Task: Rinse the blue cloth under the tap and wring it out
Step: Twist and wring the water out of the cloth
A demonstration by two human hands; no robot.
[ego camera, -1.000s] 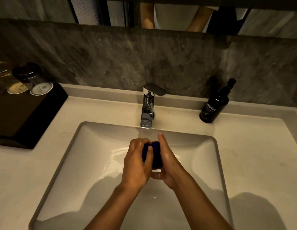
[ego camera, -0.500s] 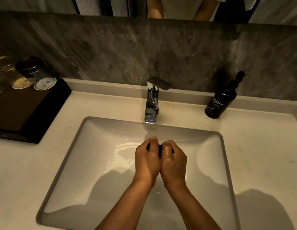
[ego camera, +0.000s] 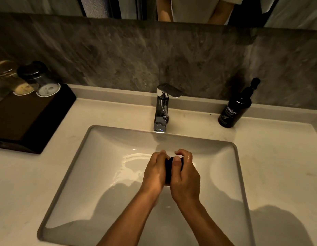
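Two hands meet over the middle of the sink, both wrapped round the blue cloth. The left hand grips the cloth from the left with its fingers curled over the top, and the right hand grips it from the right, thumb laid across the dark fabric and the fingertips hooked above it. Only a narrow bunched strip of the cloth shows between the two palms; the rest is hidden inside the grip. Both hands look wet and glossy. They hang just in front of and below the spout of the chrome tap, which stands at the back edge of the sink; whether water is running cannot be told. A shiny wet patch lies on the basin floor left of the hands. On the pale bench, a dark pump bottle stands near the back right, and a black tray with two upturned glasses sits at the back left corner.
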